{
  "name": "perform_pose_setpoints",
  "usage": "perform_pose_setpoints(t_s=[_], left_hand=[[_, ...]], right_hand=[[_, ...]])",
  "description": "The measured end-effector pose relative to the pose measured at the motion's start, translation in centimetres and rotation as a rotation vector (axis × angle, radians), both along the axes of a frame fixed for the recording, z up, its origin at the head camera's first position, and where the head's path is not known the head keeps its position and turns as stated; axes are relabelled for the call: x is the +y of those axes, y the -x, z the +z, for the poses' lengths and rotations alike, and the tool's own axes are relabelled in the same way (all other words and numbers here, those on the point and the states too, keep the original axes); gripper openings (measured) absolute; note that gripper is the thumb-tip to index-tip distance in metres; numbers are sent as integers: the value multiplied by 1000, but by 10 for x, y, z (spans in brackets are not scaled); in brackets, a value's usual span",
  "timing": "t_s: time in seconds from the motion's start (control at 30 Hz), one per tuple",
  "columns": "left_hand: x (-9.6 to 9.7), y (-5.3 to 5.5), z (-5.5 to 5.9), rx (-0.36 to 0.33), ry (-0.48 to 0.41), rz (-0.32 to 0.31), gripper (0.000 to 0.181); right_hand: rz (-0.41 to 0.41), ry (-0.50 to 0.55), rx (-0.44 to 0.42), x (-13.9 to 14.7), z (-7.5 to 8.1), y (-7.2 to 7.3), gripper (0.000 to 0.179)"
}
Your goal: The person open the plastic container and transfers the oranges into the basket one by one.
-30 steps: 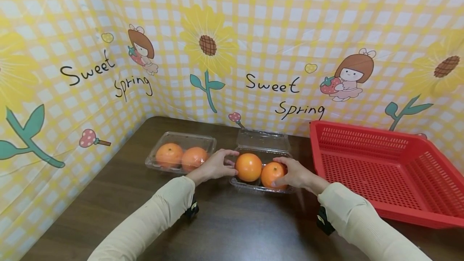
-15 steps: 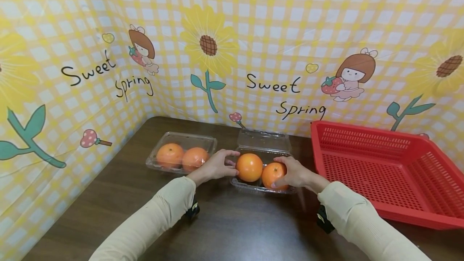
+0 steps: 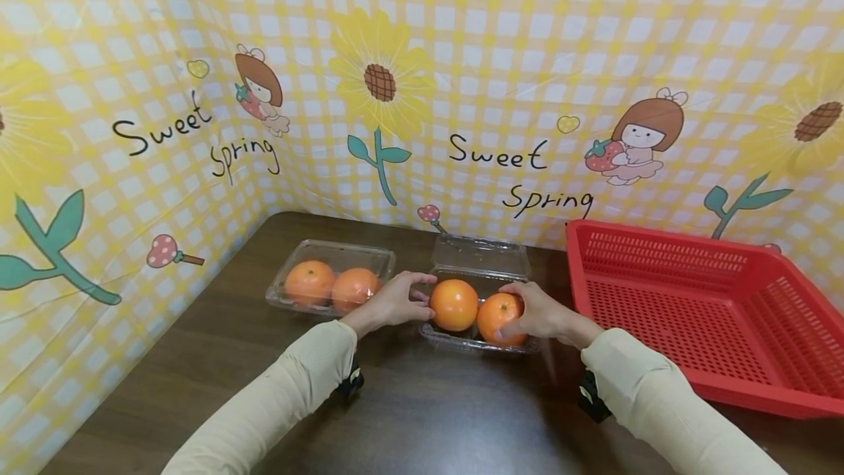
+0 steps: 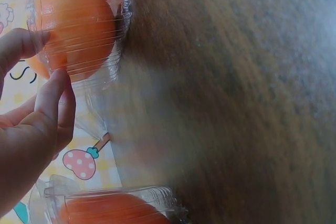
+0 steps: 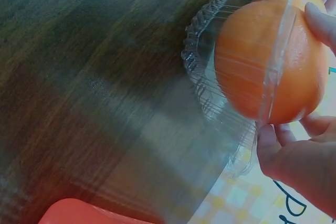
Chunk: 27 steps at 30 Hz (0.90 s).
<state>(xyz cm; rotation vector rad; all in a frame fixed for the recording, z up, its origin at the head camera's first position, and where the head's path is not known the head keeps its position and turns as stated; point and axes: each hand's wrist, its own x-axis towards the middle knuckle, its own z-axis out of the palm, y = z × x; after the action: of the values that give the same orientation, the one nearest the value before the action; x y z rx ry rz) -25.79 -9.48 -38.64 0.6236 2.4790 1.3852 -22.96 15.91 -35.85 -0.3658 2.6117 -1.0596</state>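
Note:
Two oranges sit side by side in an open clear plastic clamshell box, its lid folded back toward the wall. The left hand holds the left orange at its outer side, fingers and thumb spread round it; in the left wrist view the orange shows through the ribbed box wall. The right hand grips the right orange with its thumb in front and fingers behind. In the right wrist view the right hand meets this orange above the box rim.
A closed clear box with two oranges stands to the left on the brown table. On the right is a red perforated basket. A yellow checked cloth with flowers hangs behind and at the left.
The right hand and the right orange have shifted very slightly to the right. The left hand stays at the left orange, and both boxes look unmoved.

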Motion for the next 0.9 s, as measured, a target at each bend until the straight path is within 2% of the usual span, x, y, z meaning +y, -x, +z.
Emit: perform_pose_setpoints(t_s=[0.37,0.57,0.9], left_hand=[[0,-1,1,2,6,-1,56],[0,-1,1,4,-3,-1,56],[0,1,0,9,11,-6,57]], right_hand=[[7,44,-13,4,6,-2,74],[7,32,4,6,6,-3,75],[-6,77,36,8,12,-5,74]])
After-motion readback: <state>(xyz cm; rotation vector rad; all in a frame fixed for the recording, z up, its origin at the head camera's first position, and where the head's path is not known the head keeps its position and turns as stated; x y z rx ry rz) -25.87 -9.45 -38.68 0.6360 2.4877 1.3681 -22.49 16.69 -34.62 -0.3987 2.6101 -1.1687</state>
